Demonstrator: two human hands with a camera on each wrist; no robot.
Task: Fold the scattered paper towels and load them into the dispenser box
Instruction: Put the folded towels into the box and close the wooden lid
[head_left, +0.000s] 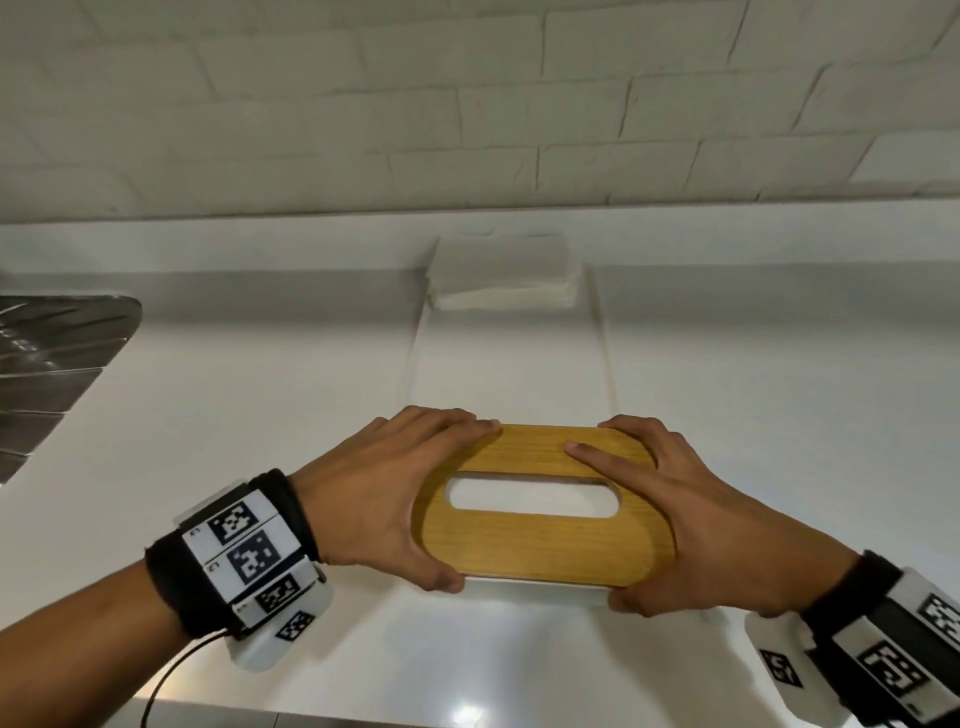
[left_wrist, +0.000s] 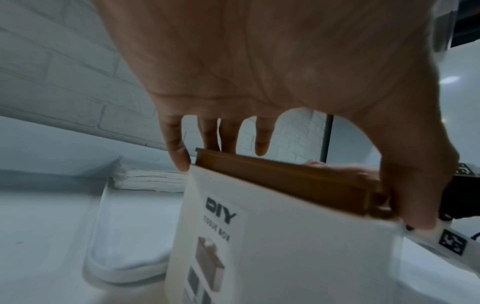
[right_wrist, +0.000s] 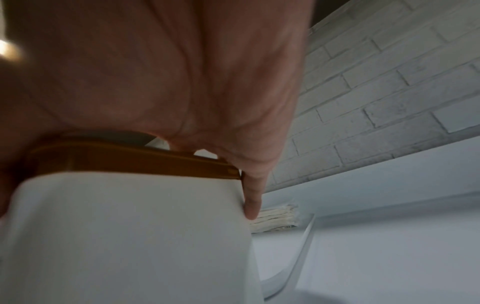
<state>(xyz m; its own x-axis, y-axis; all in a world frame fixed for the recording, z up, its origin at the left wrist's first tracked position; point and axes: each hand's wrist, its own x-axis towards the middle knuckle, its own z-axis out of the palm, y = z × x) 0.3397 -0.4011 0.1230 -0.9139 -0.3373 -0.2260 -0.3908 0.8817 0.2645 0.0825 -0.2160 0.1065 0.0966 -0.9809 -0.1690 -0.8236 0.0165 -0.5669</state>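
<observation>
A white dispenser box (left_wrist: 285, 257) printed "DIY Tissue Box" stands on the counter, with its wooden lid (head_left: 540, 545), which has an oval slot, on top of it. My left hand (head_left: 421, 499) grips the lid's left end, thumb at the near edge and fingers over the far edge. My right hand (head_left: 675, 519) grips the right end the same way, its index finger lying flat across the top. A stack of folded paper towels (head_left: 504, 273) lies behind, against the back ledge. In the right wrist view the lid (right_wrist: 130, 160) sits over the box wall (right_wrist: 130, 236).
A shallow white tray (head_left: 597, 338) runs from the box back to the towel stack. A crinkled foil sheet (head_left: 47, 364) lies at the far left. A white brick wall (head_left: 467, 104) rises behind the counter.
</observation>
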